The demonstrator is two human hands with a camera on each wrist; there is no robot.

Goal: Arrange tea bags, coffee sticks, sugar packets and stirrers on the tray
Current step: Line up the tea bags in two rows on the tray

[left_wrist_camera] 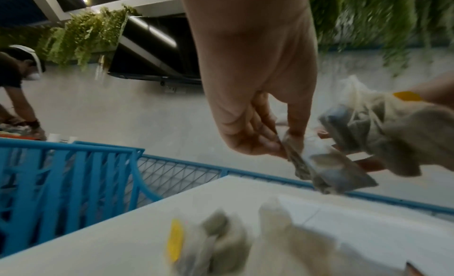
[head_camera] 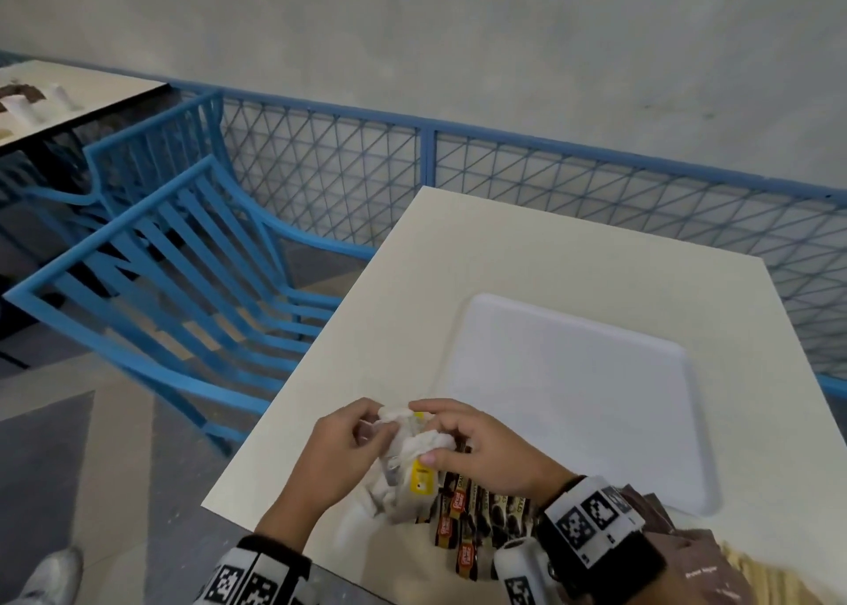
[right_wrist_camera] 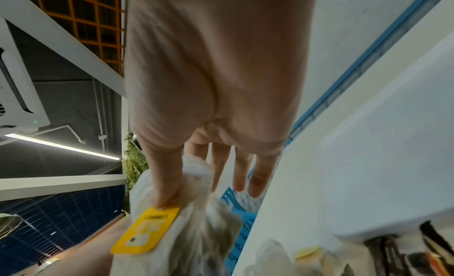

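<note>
Both hands hold a bunch of white tea bags (head_camera: 415, 444) with yellow tags just above the table's near left part. My left hand (head_camera: 339, 444) pinches one tea bag (left_wrist_camera: 326, 169) between thumb and fingers. My right hand (head_camera: 463, 439) grips the rest of the bunch (right_wrist_camera: 196, 222), thumb pressed by a yellow tag (right_wrist_camera: 145, 233). More tea bags (left_wrist_camera: 221, 241) lie on the table below. Dark coffee sticks (head_camera: 476, 522) lie fanned out under my right wrist. Brown sugar packets (head_camera: 706, 563) sit at the near right. The white tray (head_camera: 577, 398) lies bare, right of my hands.
The cream table (head_camera: 527, 256) stands beside a blue mesh fence (head_camera: 596, 183). Blue slatted chairs (head_camera: 183, 274) stand to the left. Another table (head_camera: 68, 96) with cups is at the far left. Another person (left_wrist_camera: 17, 82) bends over in the left wrist view.
</note>
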